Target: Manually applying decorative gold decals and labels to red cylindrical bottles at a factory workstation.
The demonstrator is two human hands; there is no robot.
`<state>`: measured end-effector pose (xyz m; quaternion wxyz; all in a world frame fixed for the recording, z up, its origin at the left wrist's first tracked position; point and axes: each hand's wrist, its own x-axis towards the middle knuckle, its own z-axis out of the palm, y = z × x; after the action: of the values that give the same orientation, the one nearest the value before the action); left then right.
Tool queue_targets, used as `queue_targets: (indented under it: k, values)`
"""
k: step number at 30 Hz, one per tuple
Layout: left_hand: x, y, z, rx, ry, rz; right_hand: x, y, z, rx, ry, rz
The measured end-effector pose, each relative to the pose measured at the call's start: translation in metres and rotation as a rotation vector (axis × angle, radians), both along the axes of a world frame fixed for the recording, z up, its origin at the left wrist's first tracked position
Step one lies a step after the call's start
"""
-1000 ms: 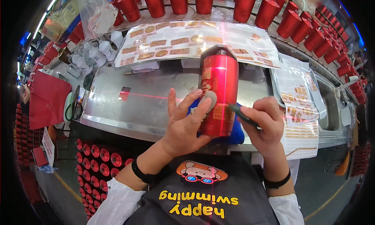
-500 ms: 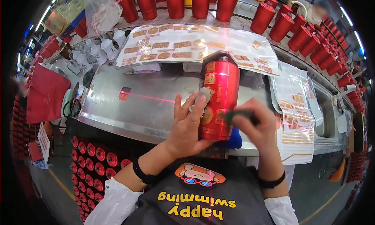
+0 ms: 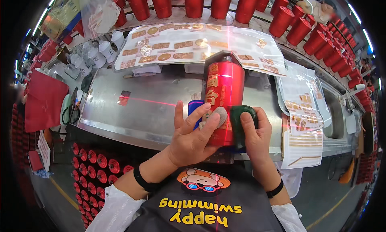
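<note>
A glossy red bottle [image 3: 232, 86] with gold decals lies on a support in front of me, its dark angular end pointing away. My left hand [image 3: 194, 136] holds its left side near the close end, some fingers spread and raised; a greyish cover sits on one fingertip. My right hand [image 3: 256, 131] grips a dark green, smooth, rounded scraper [image 3: 239, 125], thumb on its face, against the bottle's right side. Blue material [image 3: 194, 111] shows beside the bottle. Part of the support is hidden beneath it.
Sheets of gold decals [image 3: 169, 45] lie behind the bottle, with more decal sheets [image 3: 303, 99] at the right. A small red decal piece [image 3: 124, 97] rests on the metal tray [image 3: 148, 119]. Scissors [image 3: 73, 109] lie left; red bottles [image 3: 161, 4] line a conveyor. A sink [image 3: 339, 115] stands right.
The bottle has turned about its length, bringing large gold characters into sight. My right hand has moved slightly left and down with the scraper, which now sits upright along the bottle's side.
</note>
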<state>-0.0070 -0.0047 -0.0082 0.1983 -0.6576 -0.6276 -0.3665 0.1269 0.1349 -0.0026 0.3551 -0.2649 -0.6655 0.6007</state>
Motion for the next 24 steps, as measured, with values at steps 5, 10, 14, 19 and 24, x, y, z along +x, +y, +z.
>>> queue_targets:
  k: [5, 10, 14, 19, 24]
  values:
    - [-0.007, 0.0, -0.01, -0.018, -0.061, 0.013, 0.003, 0.014, 0.004, -0.07, -0.054, -0.058]
    - [-0.014, -0.004, 0.002, -0.018, -0.242, 0.025, 0.013, 0.01, 0.04, 0.78, -0.075, 0.152]
    - [-0.013, -0.001, 0.009, -0.035, -0.129, -0.019, -0.004, 0.032, 0.053, 0.597, -0.202, 0.178]
    - [-0.009, -0.004, -0.014, -0.078, -0.357, 0.099, -0.009, 0.025, 0.066, 0.667, -0.205, 0.422]
    - [-0.01, -0.002, 0.0, -0.069, -0.172, 0.095, -0.019, 0.027, 0.077, 0.777, -0.256, 0.239]
